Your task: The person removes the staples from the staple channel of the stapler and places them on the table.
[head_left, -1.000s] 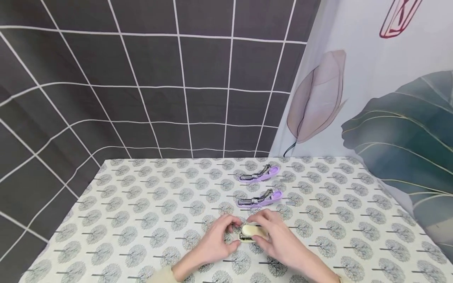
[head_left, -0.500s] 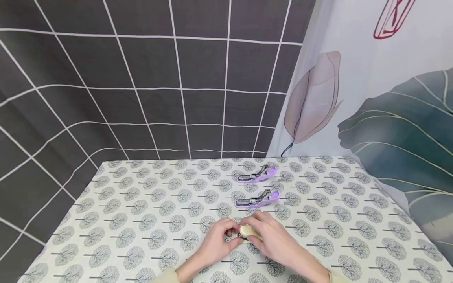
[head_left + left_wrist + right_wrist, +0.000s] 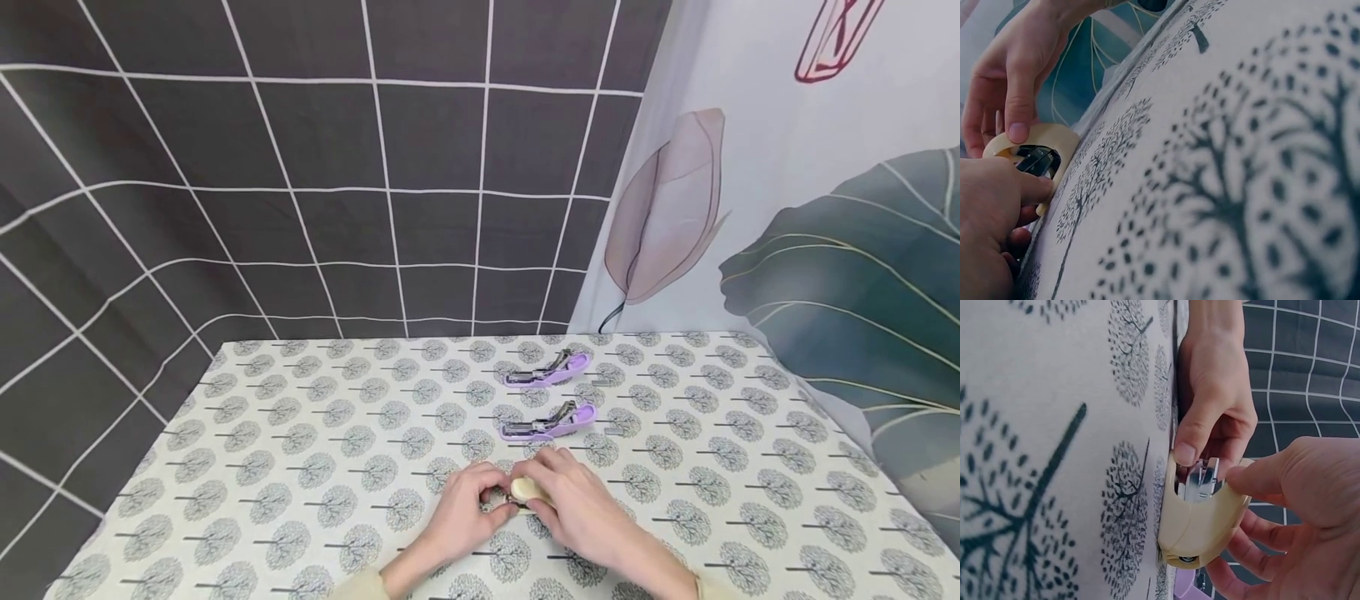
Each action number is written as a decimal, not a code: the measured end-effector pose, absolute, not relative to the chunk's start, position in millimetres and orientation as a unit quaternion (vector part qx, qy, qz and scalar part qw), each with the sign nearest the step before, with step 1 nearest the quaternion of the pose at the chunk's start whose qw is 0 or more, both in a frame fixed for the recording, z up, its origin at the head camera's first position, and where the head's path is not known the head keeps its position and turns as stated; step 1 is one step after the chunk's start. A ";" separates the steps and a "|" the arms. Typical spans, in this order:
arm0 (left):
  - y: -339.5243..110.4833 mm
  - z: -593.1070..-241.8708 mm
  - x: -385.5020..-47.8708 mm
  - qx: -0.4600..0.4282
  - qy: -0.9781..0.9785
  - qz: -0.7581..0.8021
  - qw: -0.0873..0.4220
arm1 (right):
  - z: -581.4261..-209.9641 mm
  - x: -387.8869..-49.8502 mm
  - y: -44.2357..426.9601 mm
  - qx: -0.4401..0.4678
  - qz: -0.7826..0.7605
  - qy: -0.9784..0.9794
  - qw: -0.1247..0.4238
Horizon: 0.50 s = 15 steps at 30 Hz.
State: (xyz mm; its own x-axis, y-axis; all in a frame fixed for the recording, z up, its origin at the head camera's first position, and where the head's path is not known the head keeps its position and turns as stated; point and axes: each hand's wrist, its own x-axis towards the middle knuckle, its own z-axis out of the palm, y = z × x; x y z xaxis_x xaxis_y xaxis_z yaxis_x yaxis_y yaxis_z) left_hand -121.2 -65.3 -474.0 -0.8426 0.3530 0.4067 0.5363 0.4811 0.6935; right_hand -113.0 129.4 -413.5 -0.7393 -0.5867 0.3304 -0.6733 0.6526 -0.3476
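A cream stapler (image 3: 527,493) is held low over the near part of the table, between both hands. My right hand (image 3: 573,500) grips its body from the right, thumb on one side and fingers on the other. My left hand (image 3: 468,510) pinches the stapler's left end with thumb and index finger. In the right wrist view a shiny metal staple rail (image 3: 1200,481) shows within the cream shell, beside the left thumb. The left wrist view shows the stapler's curved shell (image 3: 1063,140) with dark metal inside; fingers hide part of it.
Two purple staplers (image 3: 547,423) (image 3: 547,372) lie opened out beyond the hands, metal parts up. Small grey staple strips (image 3: 613,432) (image 3: 602,383) lie to their right. A tree-print cloth (image 3: 337,467) covers the table; a dark grid curtain (image 3: 315,142) hangs behind.
My left fingers have moved in from just beside the cream stapler to its left end and now pinch it. The stapler and right hand have shifted slightly left. The purple staplers stay put.
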 end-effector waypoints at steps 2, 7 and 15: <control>-65.7 -473.5 -121.3 -0.258 -0.855 -0.437 0.103 | -414.7 -112.8 129.0 0.349 0.231 -0.903 0.097; -65.0 -472.3 -121.5 -0.258 -0.857 -0.435 0.101 | -416.5 -112.4 129.6 0.351 0.239 -0.900 0.101; -64.6 -469.8 -118.9 -0.249 -0.868 -0.420 0.094 | -421.2 -114.0 131.9 0.363 0.259 -0.887 0.121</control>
